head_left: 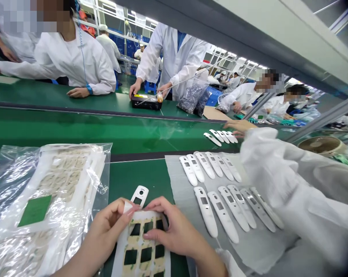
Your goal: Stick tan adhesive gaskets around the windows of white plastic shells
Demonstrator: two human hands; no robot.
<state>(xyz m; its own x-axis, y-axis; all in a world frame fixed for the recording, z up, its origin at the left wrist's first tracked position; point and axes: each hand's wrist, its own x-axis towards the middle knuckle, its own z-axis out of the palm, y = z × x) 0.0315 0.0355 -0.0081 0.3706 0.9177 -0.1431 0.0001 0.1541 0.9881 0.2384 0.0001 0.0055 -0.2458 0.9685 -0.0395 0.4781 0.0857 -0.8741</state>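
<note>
My left hand (112, 223) pinches the upper left corner of a sheet of adhesive stickers (146, 246) with dark square openings. On the same sheet, my right hand (174, 231) grips the top right part, its thumb lying over the stickers. Just beyond my fingers a white plastic housing (139, 195) with a round hole and a window lies on the green table, its lower end hidden. To the right, two rows of similar white housings (204, 211) rest on a pale sheet (182, 200).
At left lies a clear plastic bag (101, 173) of sticker sheets with a green square (35, 209). A co-worker's sleeve (292, 184) reaches from the right towards housings (212, 139) on the green conveyor (75, 129). Opposite, a person handles a black box (146, 102).
</note>
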